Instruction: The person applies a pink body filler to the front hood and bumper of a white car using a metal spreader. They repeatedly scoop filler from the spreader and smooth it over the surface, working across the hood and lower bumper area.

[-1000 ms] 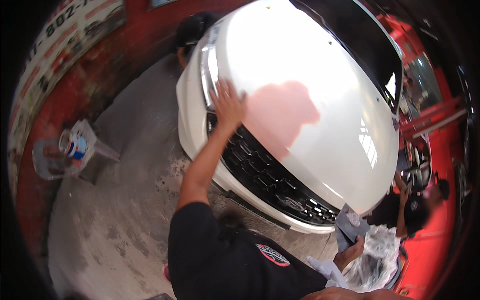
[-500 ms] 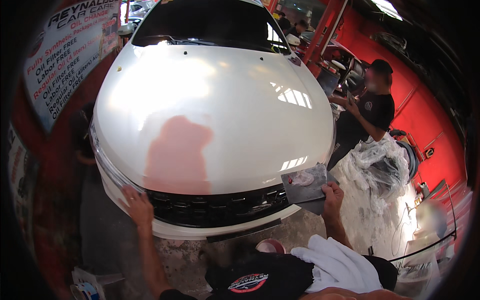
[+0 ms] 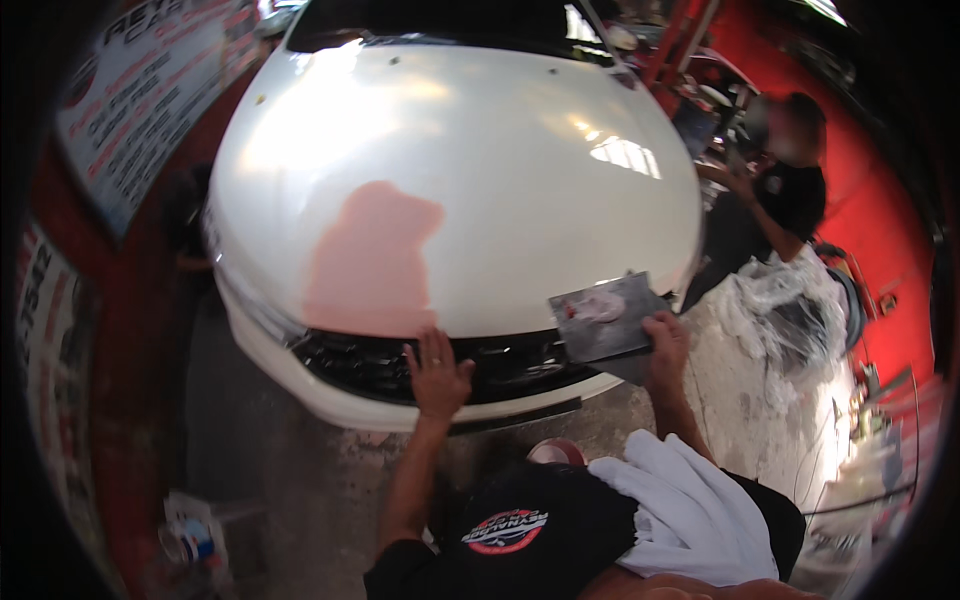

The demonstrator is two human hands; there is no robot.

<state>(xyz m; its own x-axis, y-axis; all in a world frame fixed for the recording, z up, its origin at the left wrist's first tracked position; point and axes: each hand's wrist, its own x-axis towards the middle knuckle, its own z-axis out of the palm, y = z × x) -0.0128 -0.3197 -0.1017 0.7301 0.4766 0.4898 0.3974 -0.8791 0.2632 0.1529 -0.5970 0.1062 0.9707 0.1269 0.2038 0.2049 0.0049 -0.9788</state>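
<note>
A white car hood (image 3: 540, 200) spreads in front of me, with a dull pink patch (image 3: 375, 265) at its front left. My left hand (image 3: 438, 378) is open, fingers stretched out, over the black grille (image 3: 500, 372). Its fingertips reach the patch's lower edge; I cannot tell whether they touch. To the right, my right hand (image 3: 664, 352) grips a flat grey mixing board (image 3: 605, 340) by its right side. A smear of pale pink putty (image 3: 598, 306) with a red dab lies on top. A darker flat piece shows beneath the board.
At the car's right side stands a person (image 3: 790, 185) in a dark shirt. Crumpled clear plastic sheeting (image 3: 775, 320) lies on the floor behind them. A white towel (image 3: 690, 510) rests on my lap, and a round reddish container (image 3: 557, 452) sits below the bumper.
My left hand has moved right, from the front left corner of the car to the grille just below the pink patch. My right hand still holds the board. The view has shifted.
</note>
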